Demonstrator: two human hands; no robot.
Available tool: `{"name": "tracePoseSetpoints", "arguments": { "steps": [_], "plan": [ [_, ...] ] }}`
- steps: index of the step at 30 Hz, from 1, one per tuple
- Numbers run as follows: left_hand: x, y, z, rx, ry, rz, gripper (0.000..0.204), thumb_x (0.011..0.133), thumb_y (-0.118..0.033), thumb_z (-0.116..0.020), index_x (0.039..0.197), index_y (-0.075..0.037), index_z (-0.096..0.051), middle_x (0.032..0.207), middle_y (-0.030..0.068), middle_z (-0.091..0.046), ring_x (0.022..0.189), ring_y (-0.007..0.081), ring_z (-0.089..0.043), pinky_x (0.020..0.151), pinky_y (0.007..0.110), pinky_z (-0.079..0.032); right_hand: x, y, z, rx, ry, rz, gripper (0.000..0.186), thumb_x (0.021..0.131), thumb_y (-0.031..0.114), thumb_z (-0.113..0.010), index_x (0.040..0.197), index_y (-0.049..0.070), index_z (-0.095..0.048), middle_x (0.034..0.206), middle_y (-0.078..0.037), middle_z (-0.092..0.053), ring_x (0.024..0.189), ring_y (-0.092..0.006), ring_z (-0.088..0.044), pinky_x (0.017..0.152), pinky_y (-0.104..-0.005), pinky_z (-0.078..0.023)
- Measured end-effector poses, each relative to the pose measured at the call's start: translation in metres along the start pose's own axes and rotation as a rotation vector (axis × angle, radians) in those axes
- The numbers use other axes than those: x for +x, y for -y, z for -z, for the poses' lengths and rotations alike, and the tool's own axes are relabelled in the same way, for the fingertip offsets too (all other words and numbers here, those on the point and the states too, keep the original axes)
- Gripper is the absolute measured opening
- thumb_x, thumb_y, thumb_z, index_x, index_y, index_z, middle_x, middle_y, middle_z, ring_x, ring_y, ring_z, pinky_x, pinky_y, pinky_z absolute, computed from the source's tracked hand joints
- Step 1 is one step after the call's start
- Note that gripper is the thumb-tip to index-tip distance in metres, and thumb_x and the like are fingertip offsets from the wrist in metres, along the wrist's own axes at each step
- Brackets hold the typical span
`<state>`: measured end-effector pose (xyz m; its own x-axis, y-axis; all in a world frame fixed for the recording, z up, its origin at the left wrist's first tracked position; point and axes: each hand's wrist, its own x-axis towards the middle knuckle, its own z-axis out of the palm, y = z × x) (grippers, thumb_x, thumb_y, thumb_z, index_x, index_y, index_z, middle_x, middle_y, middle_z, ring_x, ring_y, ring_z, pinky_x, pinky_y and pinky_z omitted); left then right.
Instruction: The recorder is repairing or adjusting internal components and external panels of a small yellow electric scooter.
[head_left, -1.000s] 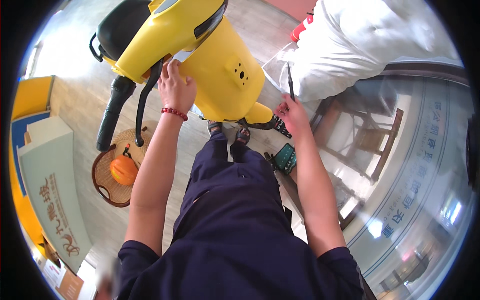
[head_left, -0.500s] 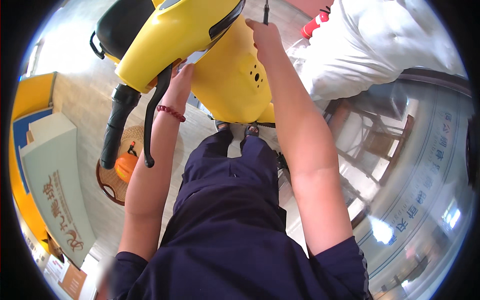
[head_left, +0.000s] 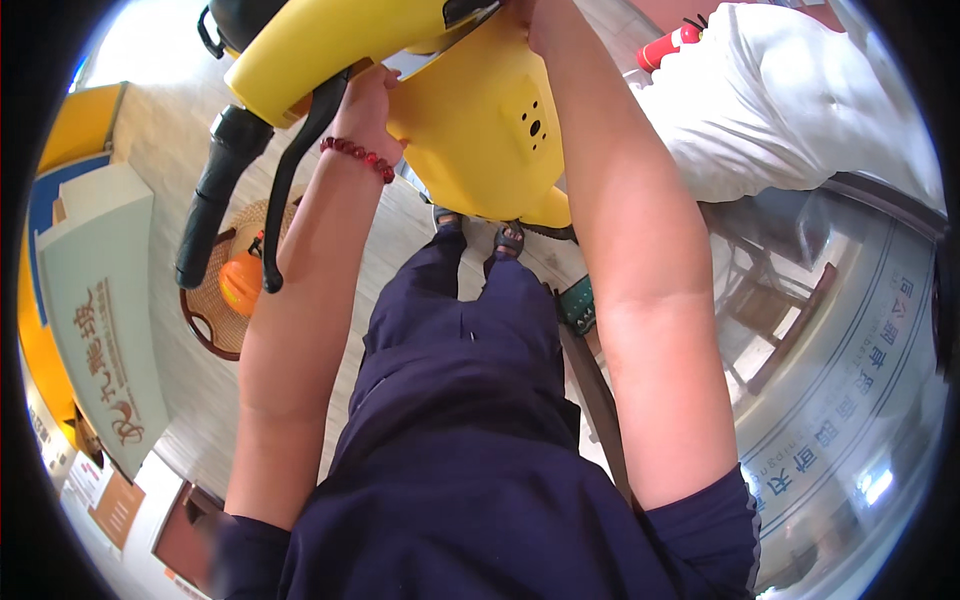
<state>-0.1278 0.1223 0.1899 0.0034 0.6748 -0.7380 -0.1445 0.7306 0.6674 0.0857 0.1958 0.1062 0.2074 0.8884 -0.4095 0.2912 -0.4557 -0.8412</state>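
My left hand (head_left: 365,115), with a red bead bracelet, is under the yellow handlebar cover (head_left: 300,55), its fingers curled at the left edge of the scooter's yellow front panel (head_left: 470,140), which has several holes. The black brake lever (head_left: 300,190) and rubber grip (head_left: 205,200) hang left of it. My right hand (head_left: 533,22) is raised at the top of the panel, near the upper frame edge. Its fingers are mostly hidden, and I cannot see what they hold.
A red fire extinguisher (head_left: 665,50) stands behind a white cloth-covered bulk (head_left: 760,110) at right, beside glass panels (head_left: 830,420). A rattan chair (head_left: 205,310) with an orange helmet (head_left: 240,285) and a pale sign counter (head_left: 90,260) are at left. A green object (head_left: 577,300) lies right of my legs.
My right hand has risen from beside the white cloth to the panel's top, and the dark slim tool it held is out of sight. My left hand and the yellow body appear higher in view.
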Motion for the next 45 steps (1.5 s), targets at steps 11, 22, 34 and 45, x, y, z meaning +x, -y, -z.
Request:
{"name": "tracePoseSetpoints", "arguments": {
  "steps": [11, 22, 34, 45],
  "plan": [
    [0.009, -0.005, 0.018, 0.131, 0.123, -0.002, 0.026, 0.080, -0.026, -0.055, 0.101, -0.012, -0.056, 0.114, 0.0047, -0.047, 0.112, 0.0253, -0.037, 0.095, 0.063, -0.022, -0.029, 0.032, -0.003, 0.146, -0.193, -0.332, 0.031, 0.083, 0.029, -0.055, 0.090, -0.001, -0.062, 0.081, -0.013, -0.059, 0.072, -0.0244, -0.054, 0.064, -0.0359, -0.044],
    [0.019, -0.006, 0.016, 0.320, 0.256, -0.028, 0.044, 0.078, -0.033, -0.062, 0.116, -0.012, -0.054, 0.129, 0.0086, -0.044, 0.126, 0.0250, -0.031, 0.099, 0.055, -0.022, -0.063, 0.051, -0.011, 0.140, -0.038, -0.421, 0.032, 0.084, 0.030, -0.050, 0.096, 0.003, -0.060, 0.089, -0.012, -0.061, 0.072, -0.0235, -0.055, 0.064, -0.0404, -0.044],
    [0.074, -0.013, 0.051, 0.431, 0.590, 0.109, 0.061, 0.080, -0.042, -0.060, 0.131, -0.016, -0.041, 0.139, 0.0110, -0.033, 0.129, 0.0276, -0.027, 0.093, 0.064, -0.026, -0.100, 0.075, -0.018, 0.149, -0.166, -0.385, 0.036, 0.074, 0.022, -0.068, 0.100, -0.002, -0.060, 0.089, -0.014, -0.061, 0.072, -0.0272, -0.057, 0.060, -0.0407, -0.045],
    [0.004, -0.009, 0.020, 0.390, 0.315, -0.082, 0.045, 0.082, -0.039, -0.059, 0.119, -0.018, -0.044, 0.117, 0.0000, -0.050, 0.114, 0.0215, -0.041, 0.089, 0.058, -0.029, -0.064, 0.038, -0.024, 0.405, -0.154, -0.461, 0.034, 0.071, 0.030, -0.068, 0.097, 0.010, -0.060, 0.088, -0.009, -0.059, 0.074, -0.0248, -0.055, 0.069, -0.0452, -0.046]
  ]
}}
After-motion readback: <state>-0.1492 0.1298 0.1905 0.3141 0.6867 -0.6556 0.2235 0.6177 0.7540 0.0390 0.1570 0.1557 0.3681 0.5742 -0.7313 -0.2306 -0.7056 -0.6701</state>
